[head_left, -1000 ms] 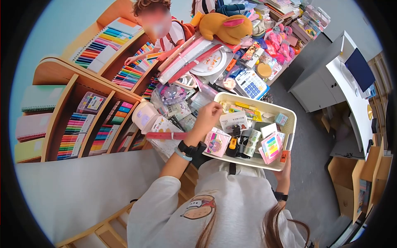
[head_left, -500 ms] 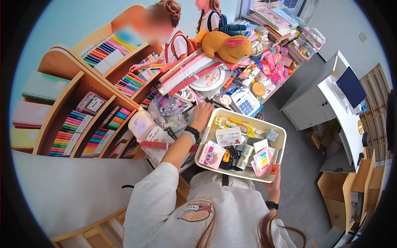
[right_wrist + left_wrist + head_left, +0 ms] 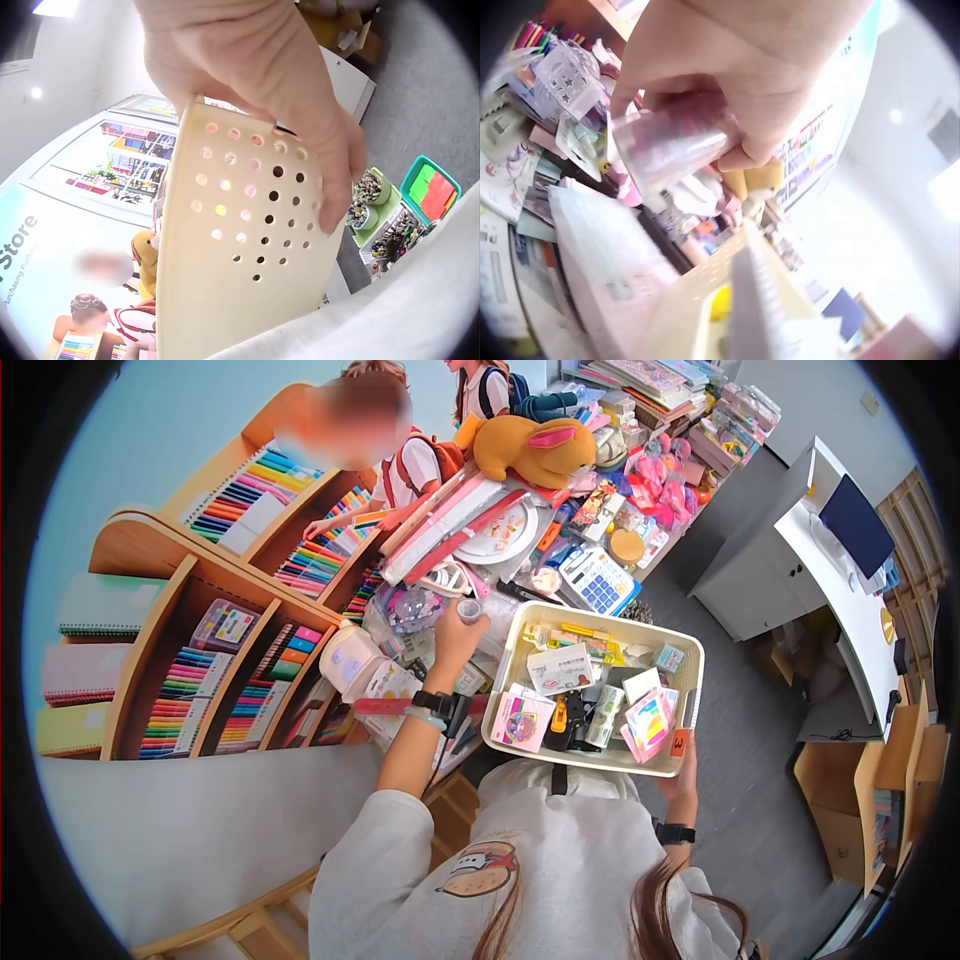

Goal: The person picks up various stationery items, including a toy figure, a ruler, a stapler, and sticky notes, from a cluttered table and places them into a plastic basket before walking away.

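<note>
My left hand [image 3: 458,635] grips a small clear plastic cylinder [image 3: 667,146], its round end showing in the head view. Pinkish tones show through its side in the left wrist view. Below that hand lie packaged goods on a crowded table, among them a purple bag of trinkets [image 3: 412,608]. My right hand [image 3: 262,71] holds the short end of a cream perforated basket [image 3: 225,300], fingers over the outer wall. Inside the basket sit a white box [image 3: 560,669], a pink packet [image 3: 522,720], a yellow-and-black item [image 3: 559,712], a pale green roll [image 3: 604,717] and colourful sticky notes [image 3: 650,725].
Beyond the basket are a calculator [image 3: 598,578], a white round plate [image 3: 498,532] and a brown plush toy [image 3: 535,450]. A lilac container [image 3: 350,657] stands left of my left hand. Shelves of pens [image 3: 185,700] are further left; a white desk [image 3: 765,580] stands right.
My left hand reached down to the table goods left of the basket, then rose with the clear cylinder in it. My right hand keeps hold of the basket.
</note>
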Demonstrator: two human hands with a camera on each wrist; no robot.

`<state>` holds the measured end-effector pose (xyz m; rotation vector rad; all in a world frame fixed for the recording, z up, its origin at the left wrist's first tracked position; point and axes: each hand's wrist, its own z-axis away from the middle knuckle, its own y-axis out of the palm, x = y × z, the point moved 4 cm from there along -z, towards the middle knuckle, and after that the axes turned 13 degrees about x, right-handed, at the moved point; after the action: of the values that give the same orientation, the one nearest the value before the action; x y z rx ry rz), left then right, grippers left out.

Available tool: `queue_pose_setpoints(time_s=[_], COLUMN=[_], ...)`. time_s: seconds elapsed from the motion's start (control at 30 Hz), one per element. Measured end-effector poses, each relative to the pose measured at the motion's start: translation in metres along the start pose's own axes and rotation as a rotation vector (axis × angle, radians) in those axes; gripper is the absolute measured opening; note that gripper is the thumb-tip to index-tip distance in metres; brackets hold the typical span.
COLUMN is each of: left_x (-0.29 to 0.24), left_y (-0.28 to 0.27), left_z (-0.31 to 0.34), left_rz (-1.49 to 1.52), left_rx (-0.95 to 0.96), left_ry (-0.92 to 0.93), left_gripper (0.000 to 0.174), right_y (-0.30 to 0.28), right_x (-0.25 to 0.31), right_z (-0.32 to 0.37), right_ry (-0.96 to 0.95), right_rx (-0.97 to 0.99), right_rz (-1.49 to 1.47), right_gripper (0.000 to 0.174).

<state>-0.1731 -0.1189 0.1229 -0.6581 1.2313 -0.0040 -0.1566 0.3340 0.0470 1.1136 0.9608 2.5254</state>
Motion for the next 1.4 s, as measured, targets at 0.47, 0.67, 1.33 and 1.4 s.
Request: queue_pose_setpoints(time_s=[0.47, 0.67, 1.33, 1.4], left_x=[-0.055, -0.051, -0.153, -0.150], left_y=[0.056, 0.079, 0.204, 0.216], left_z=[0.061, 0.064, 0.023, 0.023], left_rz=[1.581, 1.433, -0.430, -0.504], left_rx=[0.483, 0.548, 0.417, 0.430], left_ry=[-0.473, -0.507, 0.644, 0.625], left_gripper=[0.024, 0.021, 0.044, 0.043], right_y=[0.013, 0.018, 0.014, 0.013], right_x=[0.009, 0.013, 0.016, 0.016], right_z=[0.001, 0.004, 0.005, 0.006], right_ry=[-0.004, 0.019, 0.073, 0.069], right_rx=[-0.067, -0.060, -0.038, -0.052], right_rz=[0.032, 0.062, 0.057, 0.053], right_gripper=[0.067, 0.069, 0.068, 0.067])
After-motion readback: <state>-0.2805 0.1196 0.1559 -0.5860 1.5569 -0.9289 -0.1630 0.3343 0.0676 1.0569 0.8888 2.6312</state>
